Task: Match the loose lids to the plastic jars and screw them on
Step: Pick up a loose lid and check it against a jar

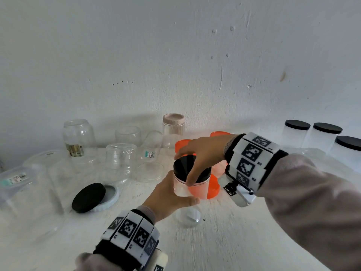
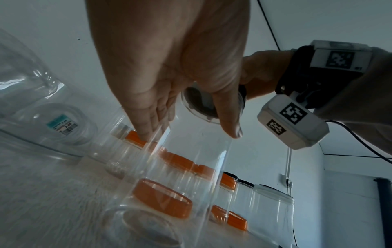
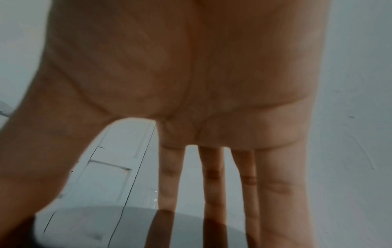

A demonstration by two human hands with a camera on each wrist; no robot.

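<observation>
The clear cylindrical plastic jar [image 1: 182,187] stands upright, long axis vertical, mid-counter [image 1: 224,241], with bare room on its near side and orange lids [image 1: 212,187] crowding its right. The left hand [image 1: 169,194] wraps its grip around the jar's wall. The right hand [image 1: 201,153] curls its grip over the round black lid [image 1: 185,167] sitting on top. The left wrist view shows the lid's underside through the jar's wall.
</observation>
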